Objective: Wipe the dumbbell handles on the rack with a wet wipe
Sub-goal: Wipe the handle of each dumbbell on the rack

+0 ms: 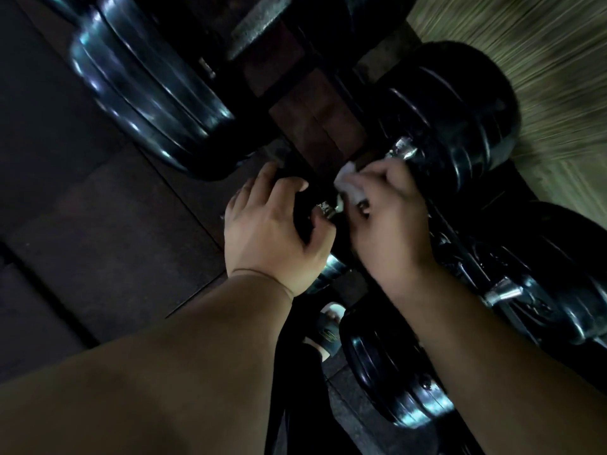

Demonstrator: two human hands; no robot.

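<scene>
The view is dark and tilted. My right hand point(389, 211) pinches a white wet wipe point(349, 185) against the handle of a black dumbbell on the rack. A short chrome stretch of that handle point(325, 208) shows between my hands. My left hand point(276, 224) grips the dumbbell's dark left end, fingers curled over it. The dumbbell's right head point(460, 123) is a stack of black plates with a chrome collar point(402, 147).
A large glossy black dumbbell head point(147, 87) sits up left. More dumbbells point(525, 290) lie along the rack at the right, another head point(394, 379) below. Dark rubber floor mats point(82, 224) fill the left. My sandalled foot point(328, 326) shows under the rack.
</scene>
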